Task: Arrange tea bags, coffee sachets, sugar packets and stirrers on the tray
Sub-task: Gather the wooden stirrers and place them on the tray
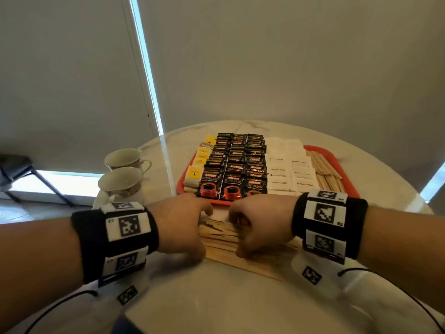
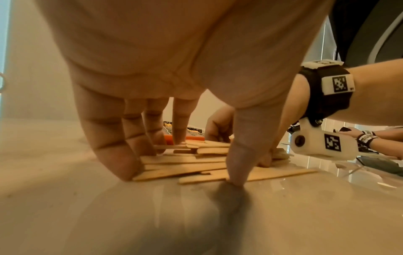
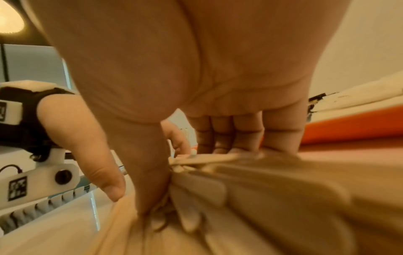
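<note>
It looked like a home or hotel room: a round marble surface (image 1: 240,297) held two china teacups (image 1: 125,169) (gilt-rimmed) beside blinds-covered windows (image 1: 72,68).

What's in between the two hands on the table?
A loose pile of wooden stirrers lies between the left hand and right hand, which gather it from each side. The head view shows it best.
</note>
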`<state>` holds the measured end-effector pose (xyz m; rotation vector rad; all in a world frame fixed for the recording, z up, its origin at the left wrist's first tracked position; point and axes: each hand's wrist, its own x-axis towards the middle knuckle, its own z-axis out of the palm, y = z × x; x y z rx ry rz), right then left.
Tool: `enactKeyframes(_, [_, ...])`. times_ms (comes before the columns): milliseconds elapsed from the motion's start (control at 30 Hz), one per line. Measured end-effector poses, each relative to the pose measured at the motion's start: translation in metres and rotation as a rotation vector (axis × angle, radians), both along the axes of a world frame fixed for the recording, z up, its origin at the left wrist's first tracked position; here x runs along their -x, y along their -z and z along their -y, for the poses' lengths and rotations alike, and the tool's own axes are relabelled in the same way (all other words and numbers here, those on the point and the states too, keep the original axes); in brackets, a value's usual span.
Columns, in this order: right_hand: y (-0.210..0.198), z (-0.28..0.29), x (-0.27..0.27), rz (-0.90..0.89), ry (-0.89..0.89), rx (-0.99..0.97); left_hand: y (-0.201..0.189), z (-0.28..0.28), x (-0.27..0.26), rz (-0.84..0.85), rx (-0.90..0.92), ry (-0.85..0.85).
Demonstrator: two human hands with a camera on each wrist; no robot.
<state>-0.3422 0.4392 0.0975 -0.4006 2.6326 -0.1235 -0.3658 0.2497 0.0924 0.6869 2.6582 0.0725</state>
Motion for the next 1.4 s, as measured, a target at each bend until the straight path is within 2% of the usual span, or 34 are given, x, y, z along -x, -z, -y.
enactKeyframes(467, [0.003,-0.005,-0.005,-0.061,0.092,0.028,0.006,0.012,0.006,-0.047,-0.258,-0.066])
enactKeyframes(700, [0.001,-0.004,-0.005,-0.108,0.157,0.175,0.001,0.014,0.012,-0.073,-0.403,-0.118])
enactKeyframes(833, [-0.001,-0.006,-0.003,-0.101,0.240,0.382,-0.009,0.007,0.022,-0.134,-0.680,-0.200])
enactKeyframes(967, [-0.003,-0.010,0.003,-0.057,0.382,0.748,-0.016,-0.008,0.041,-0.195,-1.022,-0.283])
enactKeyframes(1100, [-0.010,-0.016,0.011,-0.001,0.421,1.035,-0.028,-0.024,0.063,-0.203,-1.280,-0.227])
enactKeyframes(1200, [-0.015,-0.025,0.021,0.022,0.487,1.171,-0.037,-0.040,0.072,-0.182,-1.473,-0.171])
enactKeyframes(1300, [-0.018,-0.033,0.031,0.159,0.498,1.303,-0.041,-0.055,0.079,-0.174,-1.533,-0.099])
enactKeyframes(1400, [-0.020,-0.040,0.041,0.250,0.516,1.385,-0.044,-0.067,0.087,-0.169,-1.461,0.004])
